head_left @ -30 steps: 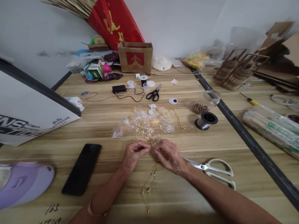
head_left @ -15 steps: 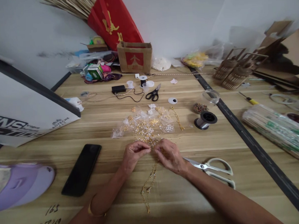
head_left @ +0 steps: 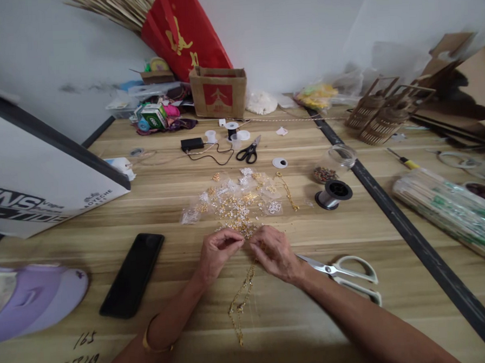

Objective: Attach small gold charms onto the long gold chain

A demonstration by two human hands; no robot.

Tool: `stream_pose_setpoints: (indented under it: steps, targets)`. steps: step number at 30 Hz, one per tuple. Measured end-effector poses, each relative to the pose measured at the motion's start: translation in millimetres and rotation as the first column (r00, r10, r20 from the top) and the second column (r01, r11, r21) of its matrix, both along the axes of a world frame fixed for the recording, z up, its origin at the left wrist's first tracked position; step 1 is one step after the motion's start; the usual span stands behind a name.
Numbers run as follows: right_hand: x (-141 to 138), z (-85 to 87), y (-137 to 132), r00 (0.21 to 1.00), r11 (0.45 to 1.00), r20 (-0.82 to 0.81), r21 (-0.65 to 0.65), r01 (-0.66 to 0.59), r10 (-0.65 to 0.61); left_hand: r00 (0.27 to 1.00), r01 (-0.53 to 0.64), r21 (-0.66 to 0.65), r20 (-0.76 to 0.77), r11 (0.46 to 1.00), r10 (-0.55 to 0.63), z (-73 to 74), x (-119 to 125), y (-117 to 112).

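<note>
My left hand (head_left: 219,253) is closed in a pinch, thumb against fingertips; whatever sits between them is too small to make out. Close beside it, my right hand (head_left: 276,254) is also pinched, with its fingers curled. A gold chain (head_left: 244,295) with small clear and gold beads runs from under my right fingers and lies on the table toward me, a small charm at its end. Just beyond my fingertips spreads a pile of gold and clear beads (head_left: 241,211), partly on small plastic bags. White-handled scissors (head_left: 340,271) lie beside my right wrist, partly under the forearm.
A phone (head_left: 132,275) and a purple visor (head_left: 41,300) lie to the left. A wire spool (head_left: 333,194) and a bead jar (head_left: 333,165) stand to the right. Black scissors (head_left: 248,151), a short gold chain (head_left: 287,191) and a paper bag (head_left: 219,93) are farther back.
My right hand has shifted very slightly left. Both hands keep their pinch, and the chain and other things stay where they were.
</note>
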State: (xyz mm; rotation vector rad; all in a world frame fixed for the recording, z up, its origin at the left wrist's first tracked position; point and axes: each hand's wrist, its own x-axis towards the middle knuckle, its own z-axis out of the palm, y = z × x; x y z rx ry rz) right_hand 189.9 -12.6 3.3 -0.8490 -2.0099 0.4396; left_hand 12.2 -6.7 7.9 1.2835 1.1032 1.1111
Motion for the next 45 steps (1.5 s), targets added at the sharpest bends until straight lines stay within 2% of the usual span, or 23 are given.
stream_pose_setpoints:
  steps: [36, 45]
  targets:
    - [0.6, -2.5, 0.3, 1.000, 1.000, 0.000, -0.009, -0.011, 0.011, 1.000, 0.001, -0.032, 0.003, 0.999, -0.001, -1.8, -0.2, 0.9]
    - [0.6, -3.6, 1.1, 1.000, 1.000, -0.014, -0.007, -0.002, 0.002, 0.994, 0.048, -0.014, 0.101, 0.999, -0.046, -7.9, -2.8, 3.0]
